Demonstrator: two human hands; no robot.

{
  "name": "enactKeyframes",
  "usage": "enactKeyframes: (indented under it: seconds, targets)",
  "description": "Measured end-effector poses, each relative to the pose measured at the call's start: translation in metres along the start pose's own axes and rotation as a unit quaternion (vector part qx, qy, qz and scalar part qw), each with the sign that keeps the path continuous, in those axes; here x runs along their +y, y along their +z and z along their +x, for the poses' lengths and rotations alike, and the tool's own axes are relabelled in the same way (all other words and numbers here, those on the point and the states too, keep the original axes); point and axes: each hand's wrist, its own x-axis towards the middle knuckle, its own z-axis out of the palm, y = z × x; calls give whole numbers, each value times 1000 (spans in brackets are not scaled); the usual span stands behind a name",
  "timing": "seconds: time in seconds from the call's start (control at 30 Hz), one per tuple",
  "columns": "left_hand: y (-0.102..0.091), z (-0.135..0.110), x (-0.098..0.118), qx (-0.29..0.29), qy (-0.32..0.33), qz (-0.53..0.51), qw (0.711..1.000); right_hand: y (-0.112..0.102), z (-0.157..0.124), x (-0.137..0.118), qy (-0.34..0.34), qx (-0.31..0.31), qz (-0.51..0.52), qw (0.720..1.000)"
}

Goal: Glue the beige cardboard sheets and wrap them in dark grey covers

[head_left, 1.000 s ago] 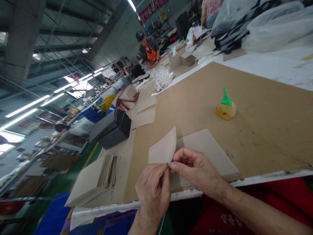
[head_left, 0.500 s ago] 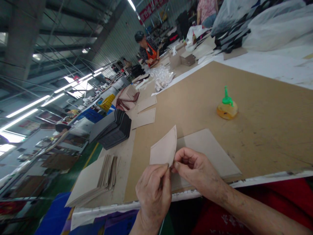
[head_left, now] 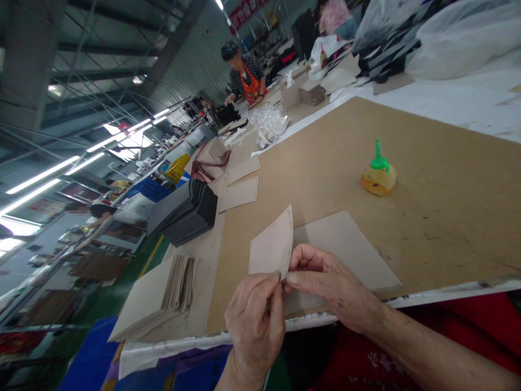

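Observation:
A thin beige panel with a stitched-looking border is held up at a tilt above the table's near edge. My left hand pinches its lower corner between thumb and fingers. Right beside that corner, my right hand has its thumb and fingers closed on the panel's lower right edge; the fingertips are partly hidden. Under and behind my right hand lies a larger flat beige sheet on the brown board. Farther back on the right stands a squat bottle of amber liquid with a green nozzle.
To the left are a stack of beige panels and a pile of dark grey panels. Two beige pieces lie beyond my left hand. Crumpled clear plastic sits farther off, near a co-worker in an orange apron.
My right thumb has straightened and slid along the panel's edge toward the left fingertips. The left hand keeps its pinch almost unmoved. The co-worker has straightened up somewhat.

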Motion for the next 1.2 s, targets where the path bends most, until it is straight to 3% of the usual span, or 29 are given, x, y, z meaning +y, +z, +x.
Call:
enactKeyframes:
  seconds: [0.27,0.6,0.83,1.07,1.2]
  targets:
    - [1,-1,1,-4,12,-10,1000,2,-1,-4,19,15,9,1000]
    - [8,-10,-1,-14,45,11,999,4,-4,-12,46,60,-88,993]
    - [14,-14,-1,-22,12,-27,999,4,-8,-11,74,77,-68,992]
    - [11,-9,1,-19,1,-37,999,0,-8,-2,47,94,-27,994]
    - [-1,-2,-10,18,32,25,999,-9,-15,-12,24,84,-31,996]
